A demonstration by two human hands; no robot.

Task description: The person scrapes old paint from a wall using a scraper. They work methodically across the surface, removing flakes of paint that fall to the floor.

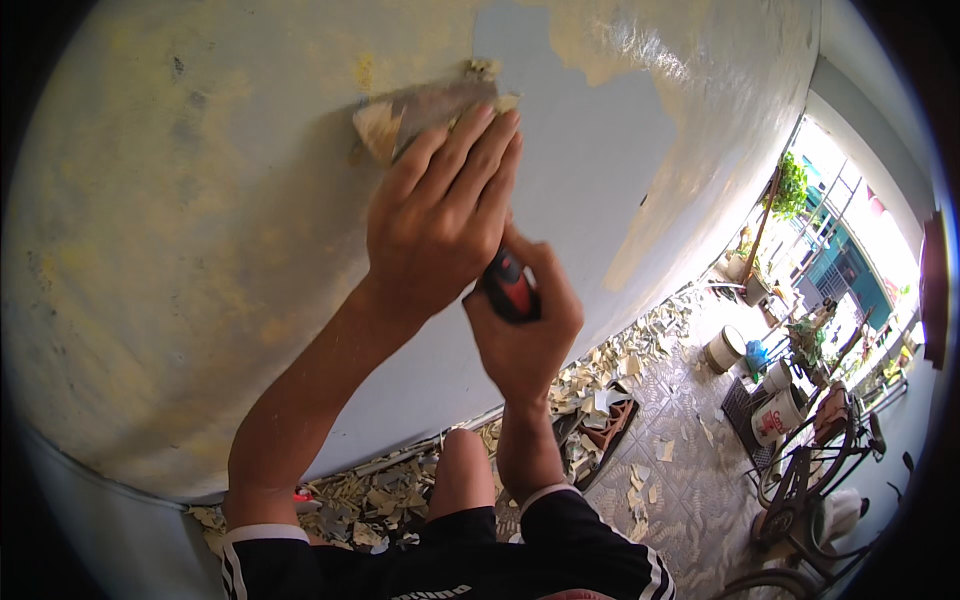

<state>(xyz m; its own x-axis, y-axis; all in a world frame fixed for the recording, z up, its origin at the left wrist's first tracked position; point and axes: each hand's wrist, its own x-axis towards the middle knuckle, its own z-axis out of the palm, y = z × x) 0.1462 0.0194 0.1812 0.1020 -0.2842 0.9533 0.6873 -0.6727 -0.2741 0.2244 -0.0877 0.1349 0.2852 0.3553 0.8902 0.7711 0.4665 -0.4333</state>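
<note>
My right hand (529,330) is closed around the red and black handle (516,289) of a scraper. Its wide blade (450,101) lies against a painted wall (262,187) and looks blurred. Over the lower part of the blade, my left hand (442,217) bears on the tool with fingers stretched towards the edge; its thumb is hidden. Loose paint flakes (375,124) cling to the blade's left end, and curled bits gather along its edge. Right of the blade, a smooth grey-blue patch (592,150) shows between yellowish paint remnants (637,232).
Paint chips (382,499) cover the floor along the wall's foot. A dark tray-like object (626,427) with debris lies by my right forearm. Farther right on the patterned tile floor (675,442) are a bicycle (799,495), a white bucket (776,416), a smaller pail (724,349) and potted plants.
</note>
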